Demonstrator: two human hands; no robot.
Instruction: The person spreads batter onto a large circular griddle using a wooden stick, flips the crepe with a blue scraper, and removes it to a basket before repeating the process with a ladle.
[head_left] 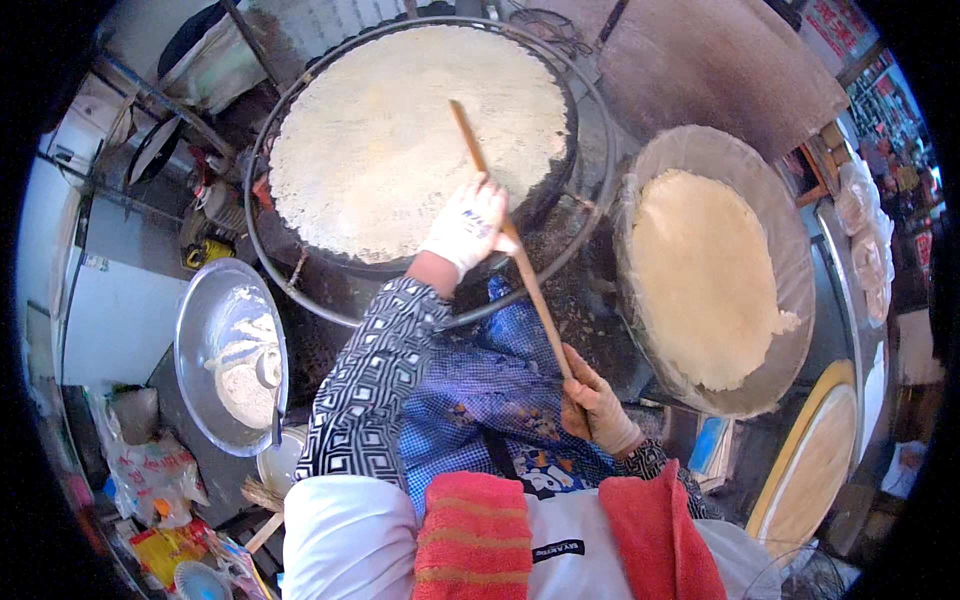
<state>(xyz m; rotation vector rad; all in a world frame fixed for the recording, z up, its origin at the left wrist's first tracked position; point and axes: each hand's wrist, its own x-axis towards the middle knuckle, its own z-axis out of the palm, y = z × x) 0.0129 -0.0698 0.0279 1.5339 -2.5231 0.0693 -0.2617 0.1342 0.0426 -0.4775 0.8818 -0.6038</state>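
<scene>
A long wooden stick [540, 302] slants across the front of me, its far end over a large round griddle [572, 125]. My left hand [465, 228], in a white glove, is closed around the stick's middle, above the griddle's near edge. Lower down, my right hand [600, 408] grips the near end of the stick in front of my apron; its fingers are bare and the palm is wrapped in something pale. A thin, pale flatbread [400, 130] covers most of the griddle. Whether the stick touches the flatbread, I cannot tell.
A metal ring rail [250, 190] surrounds the griddle. Right of it, a wide plastic-lined basket [715, 150] holds flat, pale sheets [705, 280]. On the left stands a steel basin [190, 335] with batter and a ladle. A round board [815, 465] leans at the lower right.
</scene>
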